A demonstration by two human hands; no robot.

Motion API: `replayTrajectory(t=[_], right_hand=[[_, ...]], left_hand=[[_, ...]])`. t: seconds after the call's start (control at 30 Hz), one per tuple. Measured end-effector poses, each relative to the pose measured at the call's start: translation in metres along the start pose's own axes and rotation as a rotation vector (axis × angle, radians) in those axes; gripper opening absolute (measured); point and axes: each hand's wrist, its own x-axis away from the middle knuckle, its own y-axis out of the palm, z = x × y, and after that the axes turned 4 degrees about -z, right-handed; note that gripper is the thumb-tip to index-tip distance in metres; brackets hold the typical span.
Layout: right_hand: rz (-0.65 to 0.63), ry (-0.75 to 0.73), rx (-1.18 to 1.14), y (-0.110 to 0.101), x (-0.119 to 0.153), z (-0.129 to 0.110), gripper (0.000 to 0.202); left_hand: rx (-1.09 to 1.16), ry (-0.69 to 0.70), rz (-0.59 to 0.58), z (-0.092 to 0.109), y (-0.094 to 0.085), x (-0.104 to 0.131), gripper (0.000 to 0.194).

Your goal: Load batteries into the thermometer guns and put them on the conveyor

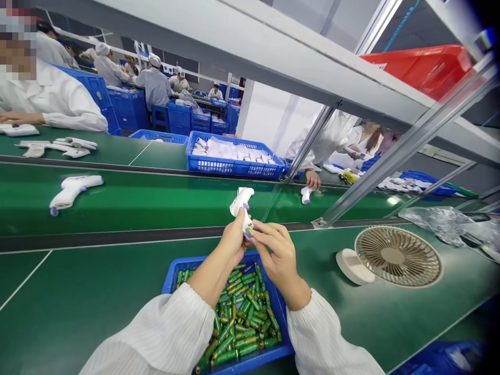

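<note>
My left hand [233, 237] is closed around the handle of a white forehead thermometer [242, 199] with purple trim, its head pointing up and away. At the lower end of the handle, a green battery [248, 230] shows in the opening. The fingers of my right hand [278, 252] are pinched at that end, on the battery; the fingertips partly cover it. Below both hands stands a blue bin [169, 281] full of loose green batteries [250, 307].
A white thermometer [76, 191] lies on the green conveyor [156, 200] at left. Across it, a co-worker's hand [313, 179] touches another thermometer [306, 195]. A blue basket [234, 165] of white parts stands behind. A fan [392, 256] lies at right; a metal post [390, 151] rises there.
</note>
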Motion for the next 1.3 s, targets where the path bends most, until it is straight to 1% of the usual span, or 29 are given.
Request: replayTrajectory(t=[0.03,0.1,0.13,0.17,0.2,0.23,0.3,0.33,0.37,0.4,0.43,0.5,0.53,0.57,0.63,0.7,0.73,0.77,0.83,0.9,1.0,1.17,1.23,1.3], right_hand=[[-0.057,0.007,0.019,-0.004,0.000,-0.002,0.027],[-0.091,0.066,0.021,-0.010,0.002,-0.011,0.029],[-0.098,0.098,0.002,-0.011,0.005,-0.016,0.028],[-0.141,0.124,-0.018,-0.011,0.008,-0.022,0.026],[-0.238,0.133,-0.028,-0.009,0.011,-0.028,0.022],[-0.388,0.120,-0.021,-0.005,0.016,-0.033,0.016],[-0.736,0.053,0.054,0.007,0.025,-0.042,0.010],[-0.872,0.015,0.105,0.013,0.029,-0.044,0.008],[-0.965,-0.020,0.150,0.019,0.033,-0.046,0.007],[-1.016,-0.040,0.177,0.023,0.035,-0.047,0.005],[-1.032,-0.040,0.182,0.026,0.037,-0.047,0.004],[-0.989,0.016,0.140,0.024,0.037,-0.047,0.001],[-0.931,0.079,0.100,0.021,0.035,-0.046,0.004],[-0.842,0.164,0.051,0.017,0.032,-0.045,0.006],[-0.582,0.338,-0.059,0.009,0.023,-0.042,0.010],[-0.304,0.456,-0.156,0.003,0.012,-0.037,0.014],[-0.199,0.489,-0.187,0.002,0.007,-0.034,0.015],[-0.132,0.510,-0.207,0.002,0.002,-0.031,0.015],[-0.079,0.552,-0.232,0.003,-0.004,-0.025,0.016],[-0.057,0.585,-0.253,0.006,-0.006,-0.021,0.016],[-0.018,0.604,-0.264,0.009,-0.003,-0.017,0.016],[-0.004,0.632,-0.293,0.014,0.001,-0.011,0.016],[0.004,0.615,-0.337,0.014,0.000,-0.010,0.016],[0.011,0.533,-0.351,0.014,-0.002,-0.011,0.016]], left_hand=[[0.016,-0.025,-0.019,0.003,-0.001,-0.001,0.036],[0.090,-0.065,-0.086,0.011,-0.004,-0.003,0.035],[0.142,-0.066,-0.115,0.016,-0.006,-0.004,0.034],[0.196,-0.051,-0.130,0.021,-0.008,-0.005,0.034],[0.243,-0.023,-0.128,0.026,-0.010,-0.006,0.034],[0.279,0.015,-0.111,0.031,-0.012,-0.007,0.034],[0.318,0.088,-0.081,0.036,-0.017,-0.009,0.032],[0.323,0.112,-0.073,0.037,-0.018,-0.010,0.031],[0.318,0.126,-0.068,0.038,-0.019,-0.011,0.030],[0.306,0.132,-0.065,0.037,-0.020,-0.012,0.028],[0.290,0.132,-0.061,0.035,-0.020,-0.012,0.027],[0.255,0.129,-0.051,0.032,-0.020,-0.013,0.026],[0.238,0.126,-0.048,0.030,-0.019,-0.013,0.025],[0.222,0.122,-0.046,0.028,-0.018,-0.013,0.025],[0.181,0.106,-0.050,0.024,-0.016,-0.013,0.024],[0.129,0.094,-0.068,0.019,-0.013,-0.011,0.022],[0.105,0.091,-0.085,0.016,-0.011,-0.010,0.022],[0.087,0.089,-0.104,0.014,-0.010,-0.009,0.021],[0.073,0.085,-0.137,0.010,-0.009,-0.008,0.022],[0.072,0.075,-0.139,0.008,-0.008,-0.007,0.023],[0.047,0.082,-0.101,0.007,-0.008,-0.008,0.025],[-0.071,0.180,-0.020,0.004,-0.007,-0.010,0.027],[-0.072,0.157,-0.032,0.002,-0.007,-0.009,0.025],[-0.020,0.084,-0.063,0.002,-0.008,-0.009,0.025]])
